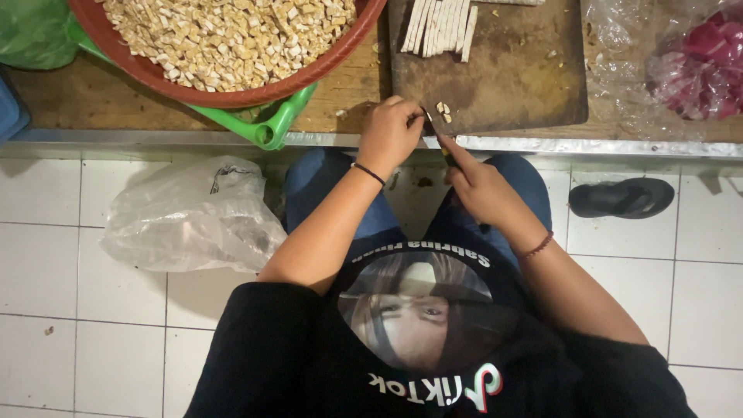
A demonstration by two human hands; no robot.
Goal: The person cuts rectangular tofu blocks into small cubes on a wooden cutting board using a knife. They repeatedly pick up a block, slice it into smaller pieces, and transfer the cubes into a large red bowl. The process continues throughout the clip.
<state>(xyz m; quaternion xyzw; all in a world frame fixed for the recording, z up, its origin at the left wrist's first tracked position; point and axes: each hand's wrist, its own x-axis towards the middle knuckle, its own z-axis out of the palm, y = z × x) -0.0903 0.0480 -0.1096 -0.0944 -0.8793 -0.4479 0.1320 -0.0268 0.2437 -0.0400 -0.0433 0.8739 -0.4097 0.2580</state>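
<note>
I look straight down at a wooden surface (93, 97) running across the far side, above a white tiled floor (77, 310). Far left on it sits a wide red basin (147, 73) heaped with small pale cubes (224, 35), on a green tray (271, 128). To its right lies a dark cutting board (511, 77), with a row of pale cut strips (437, 27) at its far edge, their long axes running near to far. On the floor lie a crumpled clear plastic bag (193, 213) at left and a black sandal (623, 197) at right. My left hand (391, 135) is curled shut at the board's near edge, fingertips pinched down on something I cannot make out. My right hand (480, 186) is closed around a handle, forefinger stretched along a mostly hidden blade pointing far-left toward the left fingertips. A few small pale pieces (443, 112) lie just right of the left hand, which is nearer to them.
</note>
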